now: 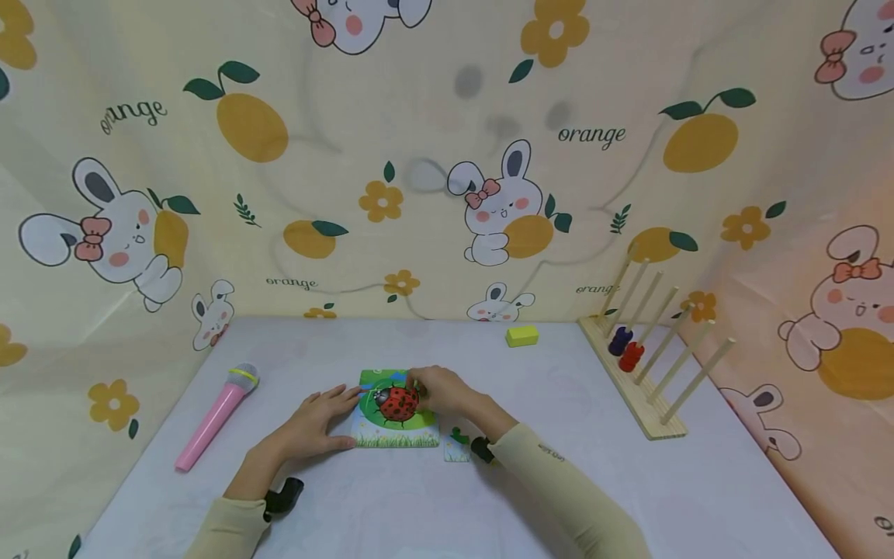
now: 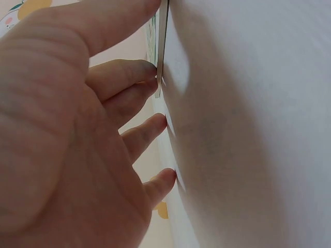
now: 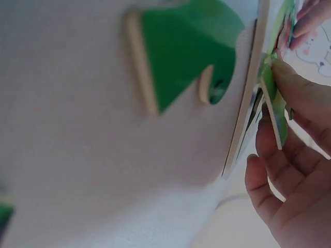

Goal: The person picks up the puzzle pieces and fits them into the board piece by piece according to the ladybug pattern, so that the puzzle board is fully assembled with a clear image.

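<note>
A ladybug jigsaw puzzle [image 1: 396, 439] lies in its flat board on the white table, with a red spotted ladybug on a green ground. My left hand [image 1: 314, 423] rests at the board's left side, fingers spread. In the left wrist view, thumb and fingertips [image 2: 147, 67] touch the board's edge. Over the upper right of the board, my right hand [image 1: 445, 392] pinches a green puzzle piece [image 3: 274, 111] between thumb and fingers; the piece stands tilted at the board in the right wrist view. A loose green puzzle piece [image 3: 186, 46] lies just right of the board.
A pink toy microphone [image 1: 218, 419] lies at the left. Near the back edge sits a yellow block [image 1: 522, 335]. A wooden peg rack [image 1: 653, 407] with upright rods, carrying dark blue and red beads, stands at the right. A printed cloth [image 1: 419, 109] hangs behind the table.
</note>
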### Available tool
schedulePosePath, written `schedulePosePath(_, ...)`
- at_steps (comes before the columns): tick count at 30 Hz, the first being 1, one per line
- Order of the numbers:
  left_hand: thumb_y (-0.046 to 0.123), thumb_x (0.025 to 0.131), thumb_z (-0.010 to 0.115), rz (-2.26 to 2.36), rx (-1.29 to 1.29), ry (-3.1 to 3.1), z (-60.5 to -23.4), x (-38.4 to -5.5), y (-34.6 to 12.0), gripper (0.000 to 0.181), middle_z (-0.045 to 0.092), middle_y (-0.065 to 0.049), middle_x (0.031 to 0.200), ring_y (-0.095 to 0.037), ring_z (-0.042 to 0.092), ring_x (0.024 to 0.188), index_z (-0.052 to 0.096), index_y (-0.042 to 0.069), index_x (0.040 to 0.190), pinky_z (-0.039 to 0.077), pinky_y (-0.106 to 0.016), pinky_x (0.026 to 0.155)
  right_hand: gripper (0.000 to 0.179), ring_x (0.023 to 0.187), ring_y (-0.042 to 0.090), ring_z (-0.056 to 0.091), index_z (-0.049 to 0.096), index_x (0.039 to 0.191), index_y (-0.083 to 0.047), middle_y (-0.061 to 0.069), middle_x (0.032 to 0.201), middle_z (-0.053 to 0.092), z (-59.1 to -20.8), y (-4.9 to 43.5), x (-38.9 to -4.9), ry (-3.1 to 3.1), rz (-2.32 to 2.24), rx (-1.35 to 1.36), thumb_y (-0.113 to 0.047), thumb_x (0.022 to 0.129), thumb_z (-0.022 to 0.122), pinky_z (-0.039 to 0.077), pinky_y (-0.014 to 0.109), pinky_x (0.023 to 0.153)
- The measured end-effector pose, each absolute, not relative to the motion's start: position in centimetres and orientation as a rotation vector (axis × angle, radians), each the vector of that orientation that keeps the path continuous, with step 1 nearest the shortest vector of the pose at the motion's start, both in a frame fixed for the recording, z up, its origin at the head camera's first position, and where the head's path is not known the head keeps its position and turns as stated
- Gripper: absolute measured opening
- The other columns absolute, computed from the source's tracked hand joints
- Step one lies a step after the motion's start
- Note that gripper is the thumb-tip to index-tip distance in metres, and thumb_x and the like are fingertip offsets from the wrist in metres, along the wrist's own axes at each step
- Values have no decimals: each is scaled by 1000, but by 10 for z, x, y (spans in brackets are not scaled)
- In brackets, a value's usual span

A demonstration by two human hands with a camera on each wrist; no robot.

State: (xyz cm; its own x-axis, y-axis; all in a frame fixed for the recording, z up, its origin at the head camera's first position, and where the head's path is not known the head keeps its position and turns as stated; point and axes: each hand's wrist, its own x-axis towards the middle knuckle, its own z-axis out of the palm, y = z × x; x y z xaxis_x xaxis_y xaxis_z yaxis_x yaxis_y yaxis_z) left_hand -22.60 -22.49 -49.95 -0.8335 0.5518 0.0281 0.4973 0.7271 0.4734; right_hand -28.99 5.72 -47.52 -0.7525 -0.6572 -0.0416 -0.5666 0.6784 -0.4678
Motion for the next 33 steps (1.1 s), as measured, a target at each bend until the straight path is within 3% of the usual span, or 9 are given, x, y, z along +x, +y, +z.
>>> schedulePosePath(8,39,87,76,714,864,2819,-503,-227,-226,78,39,-17,156,-46,26,144,47,-2,146,19,-75,107,33,90,13,58,72,112,-12,0,99,61,-474,57,-286,2774,-493,-1073,-17,82,83,49,27,78)
schedulePosePath(33,40,87,75,722,867,2815,-501,-227,-226,77,39,-16,156,-47,26,145,46,-1,146,18,-75,108,40,90,13,56,70,122,-11,0,99,60,-476,56,-285,2749,-492,-1044,-16,83,82,48,28,78)
